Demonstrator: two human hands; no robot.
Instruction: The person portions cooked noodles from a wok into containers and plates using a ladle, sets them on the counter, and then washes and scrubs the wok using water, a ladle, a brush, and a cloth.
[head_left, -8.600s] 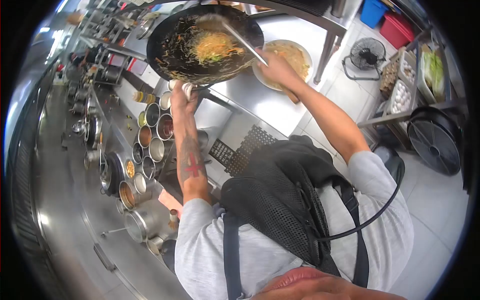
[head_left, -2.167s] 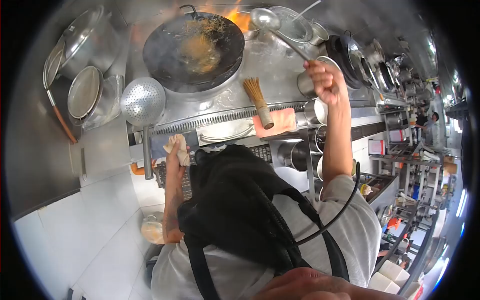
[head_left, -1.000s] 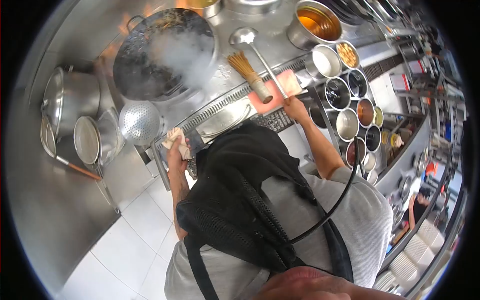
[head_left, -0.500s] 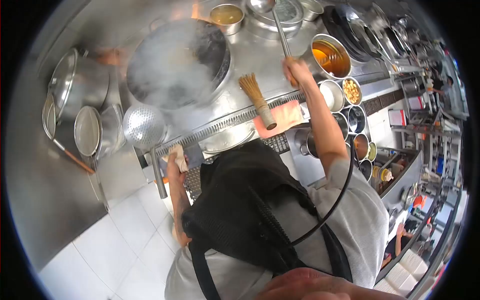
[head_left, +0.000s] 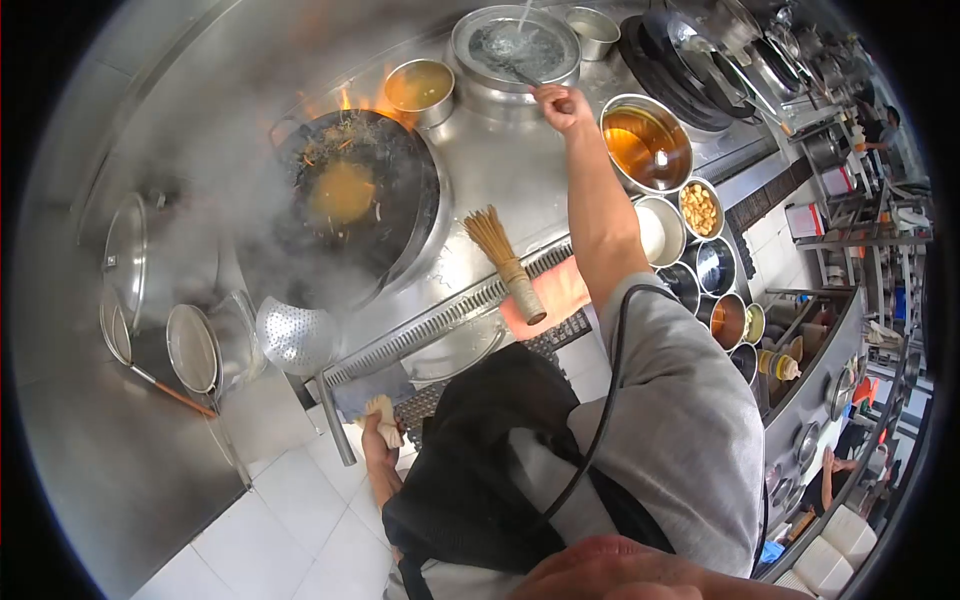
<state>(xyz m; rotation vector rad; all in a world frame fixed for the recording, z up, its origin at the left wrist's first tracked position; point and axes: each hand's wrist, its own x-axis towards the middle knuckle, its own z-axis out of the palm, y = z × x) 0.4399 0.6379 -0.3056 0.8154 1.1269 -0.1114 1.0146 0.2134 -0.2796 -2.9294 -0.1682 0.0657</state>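
In the head view my right hand (head_left: 562,106) is closed round the handle of a ladle, whose bowl is hidden in the water of a round metal pot (head_left: 515,48) at the top. A stream of water falls into that pot. My left hand (head_left: 377,440) is wrapped round a folded beige cloth (head_left: 384,420), below the stove's front edge. A black wok (head_left: 395,200) stands over flames, with brown liquid and shreds of food inside and smoke around it. A bamboo brush (head_left: 507,268) lies across the front ledge, partly on a pink cloth (head_left: 556,298).
A pot of orange oil (head_left: 648,145), a bowl of golden pieces (head_left: 698,208) and several containers stand at the right. A perforated ladle (head_left: 297,338) and strainers (head_left: 192,350) are at the left. Stacked woks (head_left: 665,80) sit at the upper right. Co-workers are partly visible far right.
My right hand has moved up and left, and the ladle's bowl has gone into the water pot. Smoke over the wok has thinned, showing its contents. The camera view has shifted.
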